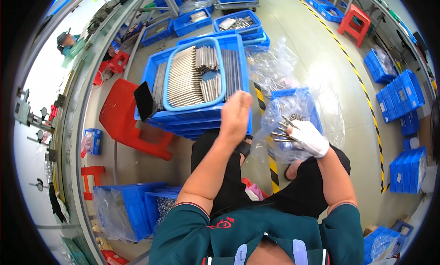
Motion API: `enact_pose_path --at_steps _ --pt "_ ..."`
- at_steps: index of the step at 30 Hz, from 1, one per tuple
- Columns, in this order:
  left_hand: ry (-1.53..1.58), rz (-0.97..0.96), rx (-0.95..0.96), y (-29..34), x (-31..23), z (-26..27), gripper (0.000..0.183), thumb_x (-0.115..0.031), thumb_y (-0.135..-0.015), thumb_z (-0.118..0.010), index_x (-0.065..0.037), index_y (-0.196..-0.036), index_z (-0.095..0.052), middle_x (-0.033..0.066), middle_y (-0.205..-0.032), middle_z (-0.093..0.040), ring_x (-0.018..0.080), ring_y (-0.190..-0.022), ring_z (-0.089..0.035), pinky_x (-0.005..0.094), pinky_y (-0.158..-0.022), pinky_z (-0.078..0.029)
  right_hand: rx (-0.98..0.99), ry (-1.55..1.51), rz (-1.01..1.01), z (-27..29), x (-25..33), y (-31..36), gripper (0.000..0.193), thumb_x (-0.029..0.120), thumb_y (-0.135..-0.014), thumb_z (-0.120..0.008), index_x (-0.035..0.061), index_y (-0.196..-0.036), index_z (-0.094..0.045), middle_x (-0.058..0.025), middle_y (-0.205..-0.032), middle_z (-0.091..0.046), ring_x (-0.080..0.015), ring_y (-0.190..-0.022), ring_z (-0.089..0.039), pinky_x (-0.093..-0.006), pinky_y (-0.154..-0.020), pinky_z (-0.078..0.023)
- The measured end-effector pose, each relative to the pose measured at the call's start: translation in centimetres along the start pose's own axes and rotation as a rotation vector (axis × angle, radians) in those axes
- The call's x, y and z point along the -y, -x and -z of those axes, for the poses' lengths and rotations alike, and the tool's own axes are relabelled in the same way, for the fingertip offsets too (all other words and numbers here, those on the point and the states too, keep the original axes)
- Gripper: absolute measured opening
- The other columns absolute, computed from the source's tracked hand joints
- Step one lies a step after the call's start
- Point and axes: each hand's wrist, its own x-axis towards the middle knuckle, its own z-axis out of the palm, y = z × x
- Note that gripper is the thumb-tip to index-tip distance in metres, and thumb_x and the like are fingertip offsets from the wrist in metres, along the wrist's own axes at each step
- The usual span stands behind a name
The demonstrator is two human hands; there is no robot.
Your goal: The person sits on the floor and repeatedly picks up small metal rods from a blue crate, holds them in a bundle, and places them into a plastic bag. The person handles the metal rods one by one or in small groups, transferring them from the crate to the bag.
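Note:
My right hand (309,139), in a white glove, is closed round several slim metal rods (283,136). It is over a blue crate (317,116) lined with clear plastic film (266,127), where more metal pieces lie. My bare left hand (236,116) is raised at the near right edge of a blue crate stack. Its fingers are blurred and seen edge-on, so their grip is unclear. On top of that stack, a light blue oval tray (171,63) holds rows of silver metal pieces (185,79). More such rows stand in the crate beside the tray.
A dark phone-like slab (145,101) leans at the stack's left corner. Beside it stands a red plastic stool (123,120). A metal-framed bench (87,123) runs along the left. Loose plastic sheeting (272,65) lies on the floor. Blue crates (408,171) line the right side.

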Motion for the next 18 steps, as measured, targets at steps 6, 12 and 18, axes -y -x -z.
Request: enact_pose_path --at_steps 6,12,18 --pt "-0.019 0.151 0.344 1.0 1.4 -2.2 0.033 -0.028 -0.097 -0.045 0.001 -0.083 -0.050 0.0078 -0.071 -0.048 0.0157 -0.068 -0.045 0.0301 -0.065 -0.040 0.065 -0.615 0.128 1.7 -0.3 -1.0 0.043 0.041 -0.081 -0.070 0.0005 -0.086 -0.056 0.0013 -0.059 -0.045 -0.0052 -0.042 -0.036 -0.0207 -0.039 -0.026" --pt "-0.179 0.196 0.577 2.4 2.3 -3.2 0.033 -0.030 -0.093 -0.048 0.001 -0.085 -0.053 0.0215 -0.079 -0.058 0.0390 -0.081 -0.056 0.0434 -0.070 -0.043 0.059 0.097 0.112 -1.5 9.6 -2.3 0.026 0.023 -0.081 -0.064 0.0000 -0.090 -0.056 -0.0046 -0.066 -0.054 -0.0112 -0.053 -0.048 -0.0253 -0.049 -0.037" --pt "-0.233 0.126 0.611 2.6 2.5 -3.4 0.036 -0.034 -0.093 -0.045 0.000 -0.087 -0.054 0.0241 -0.085 -0.060 0.0424 -0.087 -0.056 0.0488 -0.075 -0.042 0.218 0.899 0.533 -5.4 16.4 -8.9 0.022 0.023 -0.082 -0.061 0.0040 -0.089 -0.054 -0.0127 -0.073 -0.054 -0.0291 -0.069 -0.054 -0.0366 -0.065 -0.043"
